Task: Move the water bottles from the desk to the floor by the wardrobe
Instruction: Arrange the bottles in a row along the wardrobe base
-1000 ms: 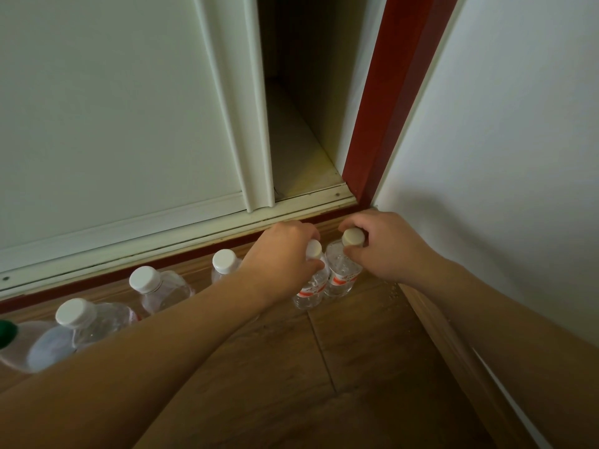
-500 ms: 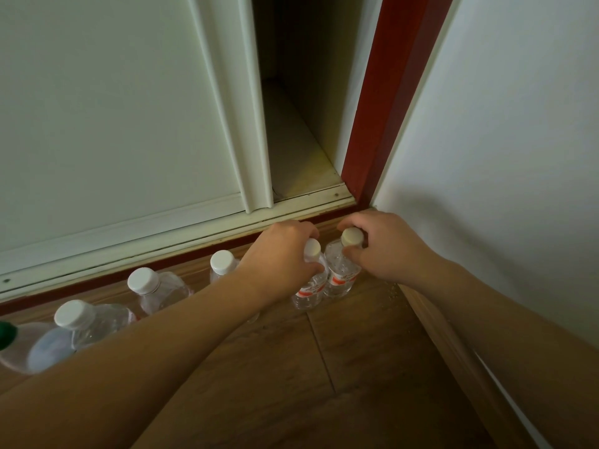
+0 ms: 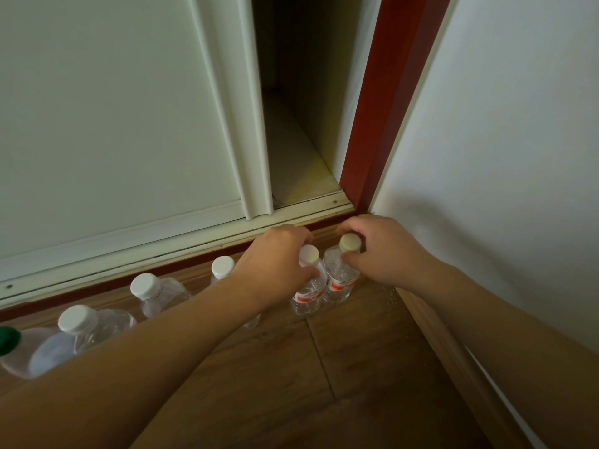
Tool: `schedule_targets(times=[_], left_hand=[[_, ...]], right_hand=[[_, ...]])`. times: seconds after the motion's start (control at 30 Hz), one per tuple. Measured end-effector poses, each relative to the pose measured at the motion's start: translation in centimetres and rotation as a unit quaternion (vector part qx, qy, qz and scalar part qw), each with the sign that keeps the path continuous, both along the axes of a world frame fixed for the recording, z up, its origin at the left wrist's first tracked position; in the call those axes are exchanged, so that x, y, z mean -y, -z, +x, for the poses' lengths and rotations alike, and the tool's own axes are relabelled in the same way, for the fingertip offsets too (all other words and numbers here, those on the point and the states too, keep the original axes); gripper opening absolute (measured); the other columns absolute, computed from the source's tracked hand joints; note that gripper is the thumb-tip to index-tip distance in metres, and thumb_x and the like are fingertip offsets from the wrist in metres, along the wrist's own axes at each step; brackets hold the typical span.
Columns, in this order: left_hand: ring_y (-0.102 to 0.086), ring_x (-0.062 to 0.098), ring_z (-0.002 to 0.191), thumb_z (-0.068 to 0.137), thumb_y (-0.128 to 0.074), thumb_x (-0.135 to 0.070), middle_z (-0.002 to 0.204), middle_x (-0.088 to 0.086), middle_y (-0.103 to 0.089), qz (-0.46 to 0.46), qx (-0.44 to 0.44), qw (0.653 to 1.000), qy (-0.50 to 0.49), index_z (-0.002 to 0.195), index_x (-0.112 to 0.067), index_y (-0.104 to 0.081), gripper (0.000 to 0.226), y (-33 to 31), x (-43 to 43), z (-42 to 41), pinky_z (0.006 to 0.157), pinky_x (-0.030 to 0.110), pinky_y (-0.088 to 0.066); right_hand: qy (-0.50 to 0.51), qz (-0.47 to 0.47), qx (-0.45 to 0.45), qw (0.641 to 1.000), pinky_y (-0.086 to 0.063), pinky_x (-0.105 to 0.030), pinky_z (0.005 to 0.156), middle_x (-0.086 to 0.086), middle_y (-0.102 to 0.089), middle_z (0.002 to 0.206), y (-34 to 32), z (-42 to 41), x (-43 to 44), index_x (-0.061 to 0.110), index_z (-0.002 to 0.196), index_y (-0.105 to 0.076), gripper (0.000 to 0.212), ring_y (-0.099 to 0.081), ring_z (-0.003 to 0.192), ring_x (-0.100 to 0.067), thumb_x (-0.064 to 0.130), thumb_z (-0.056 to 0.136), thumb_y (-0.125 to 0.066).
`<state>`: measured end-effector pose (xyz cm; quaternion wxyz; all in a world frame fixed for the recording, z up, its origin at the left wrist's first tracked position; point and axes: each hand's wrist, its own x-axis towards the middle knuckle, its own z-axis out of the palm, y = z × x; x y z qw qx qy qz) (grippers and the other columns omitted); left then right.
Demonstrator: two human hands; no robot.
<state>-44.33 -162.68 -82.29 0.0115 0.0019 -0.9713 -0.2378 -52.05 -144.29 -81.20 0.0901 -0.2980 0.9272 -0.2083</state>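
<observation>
Your left hand (image 3: 278,260) curls round the neck of one red-labelled water bottle (image 3: 308,291). Your right hand (image 3: 382,251) pinches the neck of its twin (image 3: 340,280), which touches it. Both stand upright on the wooden floor (image 3: 356,367) by the wardrobe (image 3: 113,124) sill, with three white-capped bottles (image 3: 146,286) lined up to their left. Fill levels are unreadable.

We count five white-capped water bottles (image 3: 350,243) (image 3: 309,254) (image 3: 223,266) (image 3: 146,285) (image 3: 77,317) on the floor (image 3: 356,367). We log one green-capped bottle (image 3: 8,340) at the left edge. We note two hands (image 3: 278,257) (image 3: 385,251).

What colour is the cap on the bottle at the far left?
Green. The cap shows at the left edge of the head view, partly cut off.
</observation>
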Motion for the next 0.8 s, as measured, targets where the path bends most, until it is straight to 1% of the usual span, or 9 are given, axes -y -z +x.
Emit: schedule_targets(times=[0.07, 0.17, 0.3, 0.37, 0.47, 0.53, 0.6, 0.7, 0.8], left_hand=[[-0.056, 0.008, 0.083, 0.077, -0.077, -0.037, 0.099, -0.009, -0.062, 0.001, -0.002, 1.0, -0.001, 0.109, -0.025, -0.063, 0.037, -0.1, 0.0, 0.1, 0.068, 0.024, -0.046], [-0.058, 0.009, 0.087, 0.077, -0.077, -0.037, 0.103, -0.008, -0.063, 0.002, -0.003, 1.0, -0.007, 0.113, -0.025, -0.063, 0.04, -0.4, 0.0, 0.3, 0.074, 0.028, -0.052], [-0.057, 0.008, 0.09, 0.077, -0.078, -0.039, 0.106, -0.009, -0.063, 0.004, -0.002, 1.0, -0.013, 0.117, -0.025, -0.061, 0.045, -0.9, 0.2, 0.5, 0.074, 0.023, -0.047], [-0.056, 0.007, 0.091, 0.078, -0.078, -0.041, 0.107, -0.009, -0.063, 0.003, -0.004, 1.0, -0.015, 0.119, -0.026, -0.061, 0.047, -1.0, 0.3, 0.7, 0.075, 0.022, -0.045], [-0.056, 0.008, 0.094, 0.078, -0.077, -0.042, 0.111, -0.008, -0.062, -0.003, -0.006, 1.0, -0.015, 0.125, -0.025, -0.059, 0.053, -1.5, 0.5, 1.0, 0.079, 0.024, -0.048], [-0.057, 0.009, 0.097, 0.079, -0.076, -0.042, 0.114, -0.007, -0.062, -0.004, -0.011, 1.0, -0.014, 0.127, -0.024, -0.058, 0.055, -1.8, 0.7, 1.3, 0.082, 0.026, -0.05], [-0.057, 0.01, 0.098, 0.079, -0.076, -0.042, 0.115, -0.007, -0.062, -0.006, -0.015, 1.0, -0.017, 0.129, -0.024, -0.057, 0.056, -2.2, 0.9, 1.5, 0.083, 0.025, -0.05], [-0.057, 0.009, 0.09, 0.079, -0.075, -0.042, 0.109, -0.008, -0.063, -0.012, -0.025, 0.999, -0.022, 0.123, -0.025, -0.061, 0.049, -2.8, 1.5, 2.0, 0.078, 0.022, -0.048], [-0.053, 0.005, 0.087, 0.08, -0.076, -0.04, 0.109, -0.01, -0.061, -0.014, -0.024, 0.999, -0.036, 0.124, -0.026, -0.059, 0.05, -3.5, 2.7, 3.0, 0.077, 0.019, -0.044]], right_hand=[[0.0, 0.0, 0.0, 1.0, -0.039, -0.021, 0.085, 0.007, -0.063, 0.12, -0.2, 0.1, 0.1, 0.025, 0.126, -0.06, 0.043, -0.056, 0.106, -0.01, 0.025, 0.084, -0.072], [0.0, 0.001, -0.002, 1.0, -0.04, -0.022, 0.088, 0.007, -0.063, 0.124, -0.4, 0.1, 0.2, 0.024, 0.129, -0.059, 0.046, -0.055, 0.11, -0.01, 0.026, 0.085, -0.072], [0.004, 0.0, -0.004, 1.0, -0.042, -0.023, 0.09, 0.008, -0.062, 0.126, -0.9, 0.3, 0.3, 0.025, 0.131, -0.058, 0.048, -0.055, 0.112, -0.01, 0.026, 0.085, -0.072], [0.002, 0.0, -0.007, 1.0, -0.041, -0.021, 0.088, 0.009, -0.062, 0.125, -1.2, 0.4, 0.4, 0.025, 0.131, -0.058, 0.048, -0.054, 0.108, -0.006, 0.026, 0.085, -0.072], [-0.005, -0.005, -0.01, 1.0, -0.041, -0.02, 0.085, 0.011, -0.063, 0.118, -1.8, 0.6, 0.7, 0.026, 0.128, -0.06, 0.045, -0.053, 0.103, -0.002, 0.026, 0.084, -0.072], [-0.009, -0.013, -0.008, 1.0, -0.044, -0.021, 0.086, 0.011, -0.064, 0.113, -2.4, 0.9, 1.1, 0.025, 0.125, -0.062, 0.042, -0.057, 0.103, -0.006, 0.024, 0.084, -0.072], [-0.011, -0.016, -0.011, 1.0, -0.046, -0.022, 0.087, 0.012, -0.064, 0.111, -2.9, 1.2, 1.6, 0.025, 0.125, -0.062, 0.041, -0.057, 0.102, -0.007, 0.024, 0.085, -0.073], [-0.024, -0.019, -0.027, 0.999, -0.046, -0.021, 0.086, 0.015, -0.063, 0.11, -3.4, 1.7, 2.7, 0.028, 0.124, -0.062, 0.04, -0.056, 0.099, -0.004, 0.026, 0.085, -0.072], [-0.044, -0.021, -0.019, 0.999, -0.05, -0.025, 0.091, 0.014, -0.062, 0.114, -4.1, 2.4, 4.0, 0.029, 0.127, -0.059, 0.043, -0.056, 0.101, -0.004, 0.026, 0.086, -0.071]])
